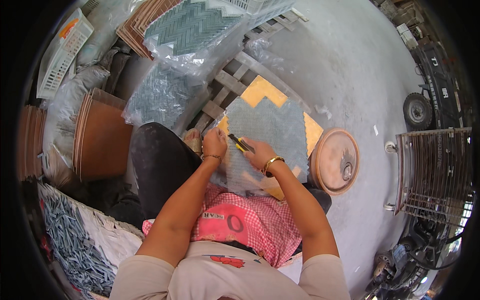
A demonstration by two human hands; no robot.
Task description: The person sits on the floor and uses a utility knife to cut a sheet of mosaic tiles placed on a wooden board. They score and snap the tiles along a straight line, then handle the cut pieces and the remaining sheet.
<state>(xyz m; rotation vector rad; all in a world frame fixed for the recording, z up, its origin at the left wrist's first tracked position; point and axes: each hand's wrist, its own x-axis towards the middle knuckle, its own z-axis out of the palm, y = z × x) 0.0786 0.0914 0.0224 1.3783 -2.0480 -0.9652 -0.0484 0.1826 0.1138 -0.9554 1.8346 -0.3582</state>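
A mesh-backed mosaic tile sheet (267,132) with stepped, zigzag edges lies over a yellow board (264,90) in front of me. In my right hand (261,153) is a yellow and black utility knife (243,144), its tip pointing left toward the sheet's left edge. My left hand (215,143) is closed at that left edge, close to the knife tip. Whatever its fingers pinch is too small to make out. Yellow board corners show past the sheet at the top, right and bottom.
Herringbone tile sheets (192,25) in plastic stand at the back left, by a wooden pallet (227,82). Brown boards (101,135) stack at left above a sack of loose tile strips (75,245). A round clay-coloured lid (336,161) sits right; a wheeled cart (435,175) stands farther right.
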